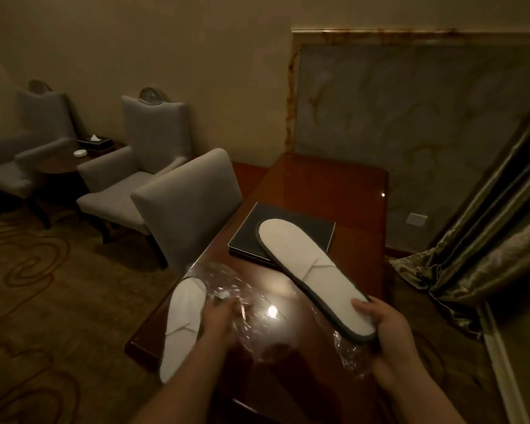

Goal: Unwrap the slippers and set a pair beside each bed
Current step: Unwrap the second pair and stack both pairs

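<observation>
A flat white slipper (pixel 306 270) with a dark sole edge is held up over the wooden desk (pixel 328 185); my right hand (pixel 389 335) grips its near end, thumb on top. A second white slipper (pixel 182 319) lies along the desk's left edge. My left hand (pixel 218 318) is blurred and grips crumpled clear plastic wrapping (pixel 251 304) beside that slipper. More clear wrapping (pixel 349 353) lies under my right hand.
A dark flat folder (pixel 294 237) lies on the desk beneath the raised slipper. A grey chair (pixel 190 203) is pushed against the desk's left side. Two grey armchairs (pixel 135 166) and a small round table stand farther left. Curtains (pixel 484 255) hang at right.
</observation>
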